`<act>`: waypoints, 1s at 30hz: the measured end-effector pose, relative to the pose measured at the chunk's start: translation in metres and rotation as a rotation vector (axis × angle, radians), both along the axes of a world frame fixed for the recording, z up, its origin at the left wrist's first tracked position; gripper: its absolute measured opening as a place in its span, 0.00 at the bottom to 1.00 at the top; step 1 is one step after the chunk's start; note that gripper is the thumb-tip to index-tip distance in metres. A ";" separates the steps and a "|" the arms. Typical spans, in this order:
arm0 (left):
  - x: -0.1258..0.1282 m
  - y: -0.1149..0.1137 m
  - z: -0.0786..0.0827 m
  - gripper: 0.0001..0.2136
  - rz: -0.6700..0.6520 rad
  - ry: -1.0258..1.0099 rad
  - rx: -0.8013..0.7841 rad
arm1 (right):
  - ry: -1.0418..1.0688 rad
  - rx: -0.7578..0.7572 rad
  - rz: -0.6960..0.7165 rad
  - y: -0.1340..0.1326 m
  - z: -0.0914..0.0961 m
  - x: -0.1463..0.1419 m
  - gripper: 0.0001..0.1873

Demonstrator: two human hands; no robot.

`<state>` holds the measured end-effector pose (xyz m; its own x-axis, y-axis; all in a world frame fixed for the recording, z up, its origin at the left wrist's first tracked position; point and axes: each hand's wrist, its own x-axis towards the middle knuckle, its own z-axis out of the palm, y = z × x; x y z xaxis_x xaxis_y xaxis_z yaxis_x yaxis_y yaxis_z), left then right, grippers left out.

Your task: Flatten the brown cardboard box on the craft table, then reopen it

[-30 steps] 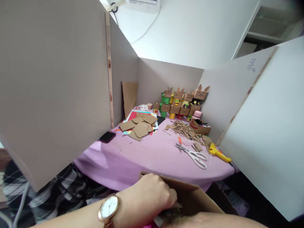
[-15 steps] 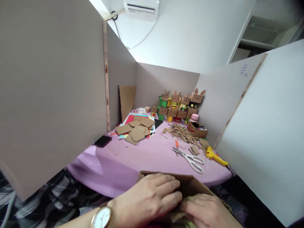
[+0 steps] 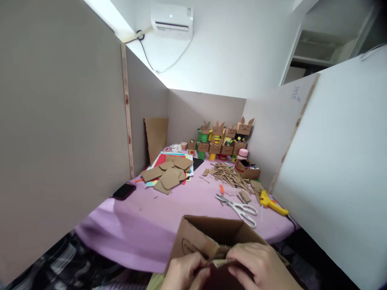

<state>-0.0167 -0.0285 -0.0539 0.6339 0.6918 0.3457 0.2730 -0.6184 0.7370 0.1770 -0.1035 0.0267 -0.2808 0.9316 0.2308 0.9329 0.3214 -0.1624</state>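
An open brown cardboard box (image 3: 232,225) stands at the bottom of the view, in front of the table edge, with a dark line drawn on its left side. My left hand (image 3: 186,272) is closed on the box's near edge, its thumb and fingers pinched together. Close by on the right, my right hand (image 3: 256,259) grips the same torn-looking edge with bent fingers. A pale strip shows between the two hands, but I cannot make out what it is. The box's lower part is hidden by my hands and the frame's bottom.
White-handled scissors (image 3: 238,207) and a yellow glue gun (image 3: 272,203) lie on the pink tablecloth (image 3: 181,205). Behind them are cardboard scraps (image 3: 231,175) and several cardboard animal figures (image 3: 216,139). Cut cardboard pieces (image 3: 171,177) and a phone (image 3: 123,191) lie left. Panels (image 3: 145,92) enclose the table.
My left hand has moved from inside the box down and left to its near edge, baring the box's opening. My right hand stays near that edge. The view has tilted slightly up.
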 end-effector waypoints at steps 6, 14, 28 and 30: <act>0.011 0.021 0.023 0.19 0.059 -0.087 -0.221 | 0.192 0.057 -0.178 0.026 0.000 0.009 0.19; 0.041 0.050 0.038 0.15 0.156 -0.149 -0.148 | 0.278 0.099 -0.175 0.064 0.024 0.008 0.14; 0.062 0.063 0.042 0.17 0.173 -0.091 -0.104 | 0.294 0.076 -0.222 0.089 0.017 0.016 0.15; 0.059 0.060 0.043 0.18 0.140 -0.081 -0.107 | 0.316 0.066 -0.219 0.090 0.016 0.017 0.16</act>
<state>0.0419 0.0317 -0.0113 0.5019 0.8069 0.3113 0.2881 -0.4954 0.8195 0.1937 -0.0135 0.0431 0.0173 0.9420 0.3351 0.8880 0.1396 -0.4382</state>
